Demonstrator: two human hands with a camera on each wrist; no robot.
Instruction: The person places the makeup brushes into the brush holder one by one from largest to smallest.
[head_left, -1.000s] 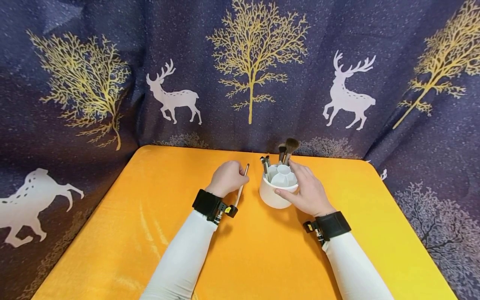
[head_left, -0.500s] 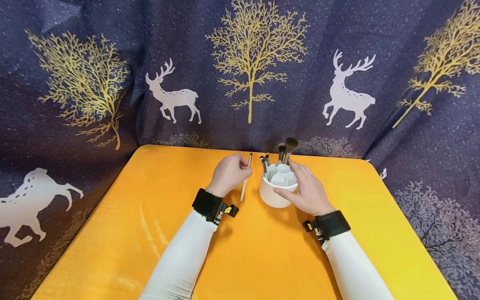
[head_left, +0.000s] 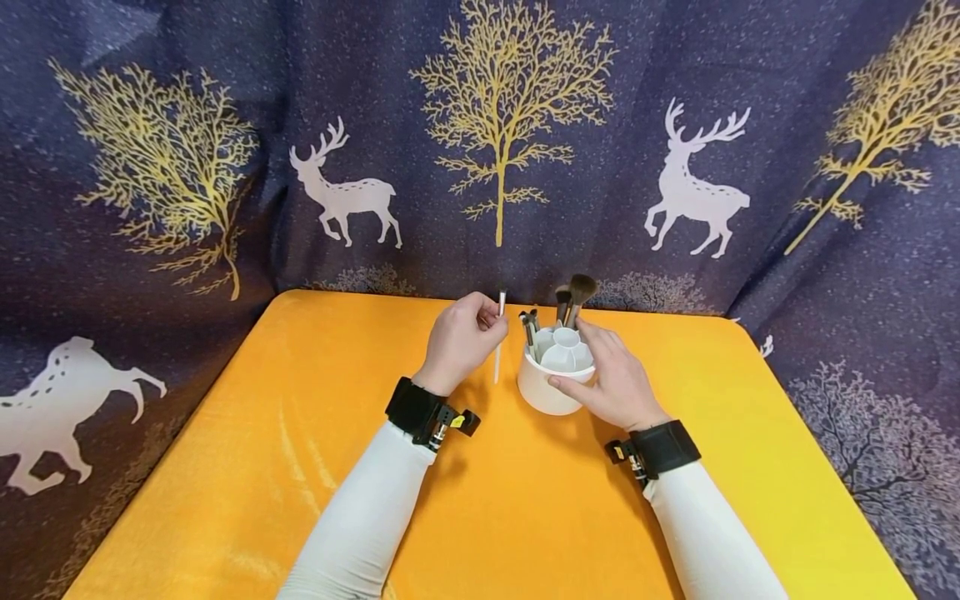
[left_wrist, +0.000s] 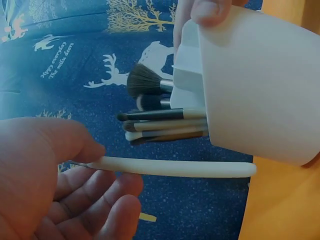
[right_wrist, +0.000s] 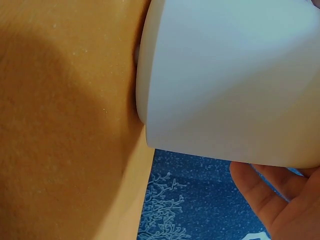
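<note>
1. The slim white brush (left_wrist: 175, 168) has its tip hidden inside the left hand (left_wrist: 60, 185).
2. The white holder (right_wrist: 230, 80) is cut off by the right wrist picture's top and right edges.
3. Only the right hand's fingertips (right_wrist: 280, 205) show there.

The head camera looked forward and down over the orange table (head_left: 300, 467). Both wrist cameras sat very close, and all three views shared the white cup (head_left: 546, 392) (left_wrist: 260, 80) (right_wrist: 230, 75).
</note>
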